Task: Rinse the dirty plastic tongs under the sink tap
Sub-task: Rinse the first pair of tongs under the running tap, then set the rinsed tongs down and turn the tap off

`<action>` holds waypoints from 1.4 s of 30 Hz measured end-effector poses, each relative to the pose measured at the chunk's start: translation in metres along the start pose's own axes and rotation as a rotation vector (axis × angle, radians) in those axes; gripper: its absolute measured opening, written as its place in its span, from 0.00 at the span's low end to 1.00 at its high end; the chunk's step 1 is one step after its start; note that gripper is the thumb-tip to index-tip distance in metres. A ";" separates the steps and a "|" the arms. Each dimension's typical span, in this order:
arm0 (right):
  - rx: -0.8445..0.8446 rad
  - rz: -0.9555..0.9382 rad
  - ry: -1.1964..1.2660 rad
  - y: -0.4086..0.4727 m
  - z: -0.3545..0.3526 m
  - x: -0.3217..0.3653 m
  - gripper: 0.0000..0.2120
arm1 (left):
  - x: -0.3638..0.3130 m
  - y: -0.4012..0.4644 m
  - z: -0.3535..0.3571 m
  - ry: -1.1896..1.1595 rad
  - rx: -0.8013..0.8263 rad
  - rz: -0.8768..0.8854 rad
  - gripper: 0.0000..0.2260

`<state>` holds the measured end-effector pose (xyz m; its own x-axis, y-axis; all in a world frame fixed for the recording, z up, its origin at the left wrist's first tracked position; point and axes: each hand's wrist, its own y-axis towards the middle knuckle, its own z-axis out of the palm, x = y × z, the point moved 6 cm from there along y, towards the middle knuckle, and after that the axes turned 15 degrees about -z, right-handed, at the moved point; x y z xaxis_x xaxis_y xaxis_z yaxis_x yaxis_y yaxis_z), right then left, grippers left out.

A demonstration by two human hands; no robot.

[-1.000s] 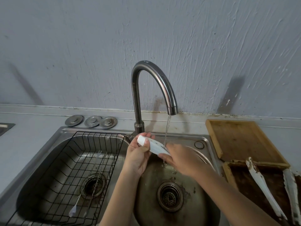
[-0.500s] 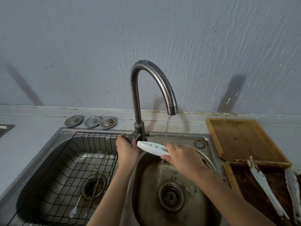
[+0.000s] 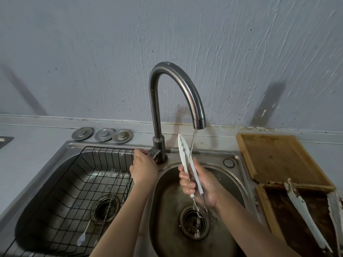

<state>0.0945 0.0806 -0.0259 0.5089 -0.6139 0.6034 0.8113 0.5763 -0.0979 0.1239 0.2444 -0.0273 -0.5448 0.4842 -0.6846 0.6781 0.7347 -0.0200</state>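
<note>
rough grey plaster fills the background above a pale countertop (image 3: 37,134) into which a steel double sink (image 3: 213,154) is set. water is seen running in a thin stream from the curved tap (image 3: 172,84) into the right basin. the white plastic tongs (image 3: 187,162) are held upright over that basin, tips up, with the stream falling along the upper part of the arms; a wire loop at the lower end hangs above the drain (image 3: 194,222). the right hand (image 3: 202,184) is closed around the lower half of the tongs, wet and glistening. the left hand (image 3: 143,168) is placed at the tap's base, its fingers curled against the handle there; how firmly the handle is gripped cannot be told.

a black wire rack (image 3: 78,182) is seated in the left basin, and a few long thin utensils (image 3: 109,193) are laid in it. three round metal sink plugs (image 3: 103,134) are lined up on the counter behind that basin. to the right of the sink, two wooden trays (image 3: 274,156) are set, one beyond the other, and two more soiled white tongs (image 3: 304,208) are laid across the nearer, darker one.
</note>
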 end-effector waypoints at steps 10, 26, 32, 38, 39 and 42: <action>-0.162 -0.135 -0.200 -0.004 -0.015 0.013 0.24 | -0.017 0.010 0.007 0.281 0.090 -0.032 0.11; -0.212 0.200 -2.001 -0.035 -0.093 0.010 0.21 | -0.019 0.011 0.009 0.414 0.110 -0.030 0.14; -0.276 0.183 -1.801 -0.036 -0.090 0.014 0.27 | -0.016 0.005 0.006 0.213 0.127 -0.017 0.12; -0.242 0.580 -1.592 -0.059 -0.110 0.019 0.35 | -0.002 -0.024 0.015 -0.114 0.344 -0.073 0.35; -0.273 0.491 -1.604 -0.057 -0.107 0.031 0.35 | -0.003 -0.032 0.020 -0.142 0.405 -0.132 0.36; -0.371 0.232 -1.597 -0.055 -0.103 0.083 0.36 | -0.029 -0.068 0.050 -0.057 0.643 -0.066 0.29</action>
<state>0.1218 -0.0575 -0.0522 0.0212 0.7342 0.6786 0.9045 0.2751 -0.3260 0.1184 0.1565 -0.0426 -0.5801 0.4088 -0.7046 0.8140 0.3221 -0.4833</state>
